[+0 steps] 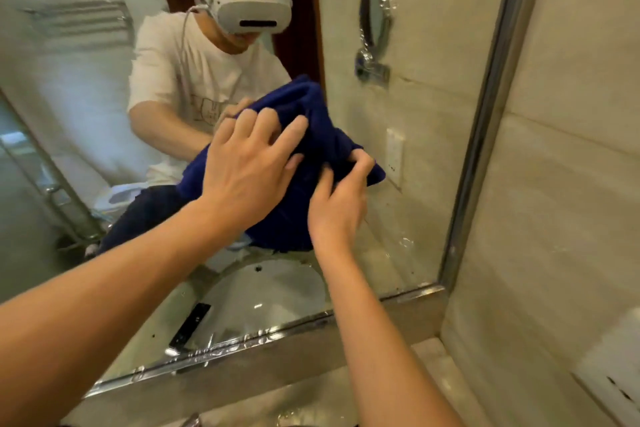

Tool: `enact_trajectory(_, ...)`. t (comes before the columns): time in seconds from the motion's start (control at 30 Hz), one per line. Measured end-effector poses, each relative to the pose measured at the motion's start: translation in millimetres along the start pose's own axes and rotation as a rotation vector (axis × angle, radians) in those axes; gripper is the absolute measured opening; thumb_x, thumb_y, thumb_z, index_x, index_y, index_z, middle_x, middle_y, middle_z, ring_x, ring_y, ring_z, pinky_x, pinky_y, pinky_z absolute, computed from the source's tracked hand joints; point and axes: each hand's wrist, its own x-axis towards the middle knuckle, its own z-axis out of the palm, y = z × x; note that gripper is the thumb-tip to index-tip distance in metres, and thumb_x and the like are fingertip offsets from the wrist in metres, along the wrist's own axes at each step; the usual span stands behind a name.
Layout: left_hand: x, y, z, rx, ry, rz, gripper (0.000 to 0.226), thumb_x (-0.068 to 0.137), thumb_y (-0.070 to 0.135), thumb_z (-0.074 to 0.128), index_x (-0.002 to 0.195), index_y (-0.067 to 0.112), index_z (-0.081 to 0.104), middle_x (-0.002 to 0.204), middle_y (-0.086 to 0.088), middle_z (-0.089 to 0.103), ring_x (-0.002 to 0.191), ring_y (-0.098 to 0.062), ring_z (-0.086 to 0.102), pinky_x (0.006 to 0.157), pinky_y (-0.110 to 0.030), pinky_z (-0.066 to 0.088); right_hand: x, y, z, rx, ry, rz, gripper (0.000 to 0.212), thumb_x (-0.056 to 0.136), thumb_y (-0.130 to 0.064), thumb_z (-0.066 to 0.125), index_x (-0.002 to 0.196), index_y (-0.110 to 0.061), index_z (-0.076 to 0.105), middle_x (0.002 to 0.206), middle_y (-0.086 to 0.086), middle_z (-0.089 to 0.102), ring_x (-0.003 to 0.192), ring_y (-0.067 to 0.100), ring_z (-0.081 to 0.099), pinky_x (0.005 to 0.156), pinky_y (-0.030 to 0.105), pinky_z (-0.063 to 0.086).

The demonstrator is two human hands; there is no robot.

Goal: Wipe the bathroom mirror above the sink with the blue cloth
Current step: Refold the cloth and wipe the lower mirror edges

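A dark blue cloth (313, 146) is bunched against the lower middle of the large wall mirror (433, 156). My left hand (247, 166) lies over its left side with fingers spread and slightly bent, pressing it to the glass. My right hand (341, 201) grips the cloth's lower right part, thumb and fingers curled into the fabric. The mirror reflects a person in a white shirt with a headset, and the same cloth.
A metal frame (485, 135) edges the mirror on the right and along the bottom. Beige stone tiles (571, 149) cover the right wall. The white sink basin (273, 291) shows as a reflection low in the mirror. A round magnifying mirror (375, 15) is also reflected.
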Motion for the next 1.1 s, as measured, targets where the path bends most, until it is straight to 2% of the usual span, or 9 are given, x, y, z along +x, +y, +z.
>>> enact_trajectory(0.17,19.1,11.4,-8.5,-0.02,-0.005,-0.046,0.036,0.092,0.031,0.052,0.124,0.015,0.05,0.1,-0.015,0.053,0.089,-0.034,0.047,0.076,-0.045,0.035,14.2,-4.8,-19.8,0.073,-0.143,0.036,0.017,0.098,-0.022,0.047,0.106,-0.027,0.033,0.112,0.005,0.062,0.094,0.025,0.061,0.074,0.039,0.049)
enact_trajectory(0.33,115.0,77.9,-1.8,-0.038,0.051,0.174,0.04,0.093,0.032,0.051,0.131,0.02,0.048,0.112,-0.011,0.054,0.1,-0.032,0.05,0.088,-0.045,0.038,95.0,9.1,-69.8,0.185,0.056,0.251,0.016,0.099,-0.026,0.044,0.109,-0.023,0.032,0.103,-0.006,0.056,0.093,0.021,0.062,0.08,0.052,0.056)
enact_trajectory(0.5,150.0,117.7,27.7,-0.032,0.06,0.318,0.056,0.093,0.029,0.055,0.144,0.025,0.033,0.141,-0.012,0.039,0.122,-0.036,0.041,0.097,-0.046,0.035,115.7,37.1,-94.0,0.246,0.209,0.302,0.024,0.1,-0.025,0.047,0.119,-0.017,0.036,0.104,-0.005,0.054,0.085,0.014,0.059,0.071,0.034,0.055)
enact_trajectory(0.57,142.6,120.4,31.5,-0.006,0.09,0.328,0.054,0.09,0.031,0.059,0.14,0.024,0.038,0.139,-0.011,0.042,0.119,-0.035,0.043,0.093,-0.046,0.038,110.3,37.0,-84.4,0.255,0.326,0.256,0.028,0.1,-0.023,0.048,0.124,-0.015,0.038,0.11,0.0,0.053,0.086,0.015,0.059,0.067,0.025,0.049)
enact_trajectory(0.63,122.0,110.2,27.7,-0.034,0.068,0.358,0.048,0.089,0.036,0.059,0.134,0.022,0.045,0.131,-0.012,0.048,0.112,-0.035,0.047,0.087,-0.046,0.039,90.1,33.3,-65.0,0.224,0.393,0.259,0.025,0.099,-0.021,0.048,0.122,-0.015,0.039,0.113,0.003,0.054,0.089,0.021,0.06,0.069,0.032,0.049)
enact_trajectory(0.77,50.2,57.7,24.8,-0.051,0.1,0.298,0.039,0.091,0.028,0.054,0.13,0.021,0.054,0.125,-0.011,0.055,0.107,-0.031,0.042,0.085,-0.042,0.034,16.3,35.4,-26.8,0.276,0.179,0.337,0.018,0.098,-0.025,0.05,0.11,-0.025,0.037,0.111,0.004,0.062,0.092,0.025,0.064,0.074,0.045,0.056)
enact_trajectory(0.87,10.4,32.8,19.8,-0.003,0.058,0.348,0.043,0.091,0.02,0.056,0.135,0.019,0.055,0.13,-0.014,0.055,0.112,-0.033,0.041,0.092,-0.044,0.034,-16.1,38.4,-11.5,0.3,0.021,0.403,0.019,0.098,-0.029,0.052,0.102,-0.026,0.033,0.102,0.007,0.064,0.081,0.023,0.064,0.066,0.033,0.055)
enact_trajectory(1.0,30.2,44.2,23.1,0.028,0.026,0.34,0.05,0.091,0.018,0.053,0.141,0.017,0.047,0.134,-0.015,0.049,0.117,-0.035,0.04,0.098,-0.045,0.033,11.3,34.4,-25.9,0.277,0.032,0.369,0.02,0.097,-0.028,0.053,0.098,-0.023,0.034,0.099,0.005,0.063,0.083,0.024,0.065,0.072,0.046,0.056)
enact_trajectory(1.1,83.4,86.3,26.2,0.003,0.018,0.358,0.053,0.092,0.023,0.049,0.145,0.019,0.042,0.142,-0.013,0.045,0.128,-0.036,0.041,0.106,-0.045,0.031,74.3,43.9,-68.4,0.194,0.194,0.281,0.018,0.098,-0.025,0.051,0.099,-0.018,0.035,0.09,-0.005,0.056,0.087,0.025,0.063,0.072,0.041,0.052)
